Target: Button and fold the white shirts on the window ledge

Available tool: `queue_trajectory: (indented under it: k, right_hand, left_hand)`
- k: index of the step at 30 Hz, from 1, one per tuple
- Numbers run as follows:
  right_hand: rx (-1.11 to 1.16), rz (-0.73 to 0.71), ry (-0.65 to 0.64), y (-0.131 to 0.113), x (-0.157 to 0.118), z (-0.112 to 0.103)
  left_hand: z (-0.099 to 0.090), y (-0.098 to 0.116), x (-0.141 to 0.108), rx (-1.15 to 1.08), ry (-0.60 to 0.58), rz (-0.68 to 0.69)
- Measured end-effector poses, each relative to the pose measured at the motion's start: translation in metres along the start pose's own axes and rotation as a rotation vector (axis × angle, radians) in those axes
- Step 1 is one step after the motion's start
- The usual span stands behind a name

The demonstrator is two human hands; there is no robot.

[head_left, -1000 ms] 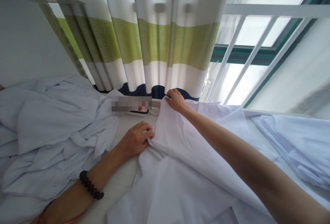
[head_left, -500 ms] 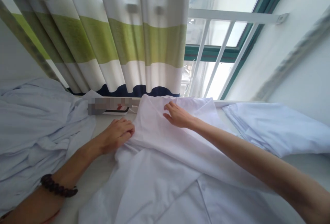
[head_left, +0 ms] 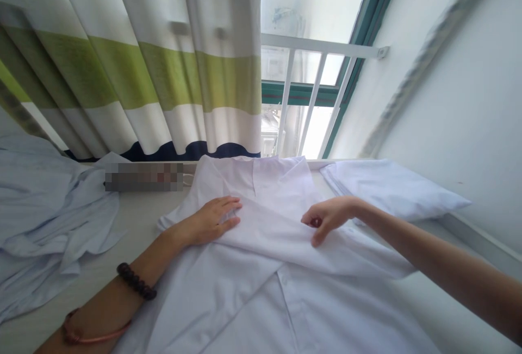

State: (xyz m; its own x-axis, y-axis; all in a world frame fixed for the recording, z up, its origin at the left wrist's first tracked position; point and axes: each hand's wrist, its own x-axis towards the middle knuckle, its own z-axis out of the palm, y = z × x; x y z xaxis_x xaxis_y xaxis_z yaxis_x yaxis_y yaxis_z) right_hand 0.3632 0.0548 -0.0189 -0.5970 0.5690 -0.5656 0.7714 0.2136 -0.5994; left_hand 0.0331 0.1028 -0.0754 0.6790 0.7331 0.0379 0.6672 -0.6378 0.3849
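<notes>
A white button-front coat (head_left: pixel 261 299) lies spread on the pale surface below the window, its collar end toward the far edge. One sleeve (head_left: pixel 277 231) lies crosswise over its chest. My left hand (head_left: pixel 216 219) rests on the coat at the left end of this fold, fingers stretched out and thumb apart. Over the right part of the sleeve is my right hand (head_left: pixel 332 217), its fingers loosely curled and the thumb held away from them, with nothing visible between. Whether its fingertips press the cloth is hard to make out.
Crumpled white garments (head_left: pixel 36 223) are heaped on the left. A folded white garment (head_left: pixel 391 185) lies at the right by the wall. A blurred-out object (head_left: pixel 142 177) with a cord sits near the far edge. Behind stand a striped curtain (head_left: pixel 163 76) and a white railing (head_left: pixel 322 47).
My left hand has moved from the coat's left edge onto the cloth and its fingers have straightened. My right hand has come back from the collar to the sleeve. The view has swung right.
</notes>
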Motion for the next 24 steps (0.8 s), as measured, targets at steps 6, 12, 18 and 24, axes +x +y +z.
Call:
queue_trajectory:
  k: [6, 12, 18, 24]
  right_hand:
    - [0.374, -0.091, 0.195, -0.012, 0.003, -0.011]
    - [0.275, -0.096, 0.304, -0.018, 0.014, -0.013]
    - [0.123, -0.025, 0.265, 0.002, 0.003, -0.011]
    - [-0.116, -0.123, 0.54, 0.009, -0.03, 0.005]
  left_hand:
    - [-0.027, 0.007, -0.006, -0.51, -0.045, -0.028]
    - [-0.036, 0.026, -0.004, -0.528, -0.073, -0.035]
    - [-0.007, 0.021, 0.006, -0.099, -0.02, -0.036]
    - [0.017, 0.012, 0.001, 0.104, -0.011, -0.004]
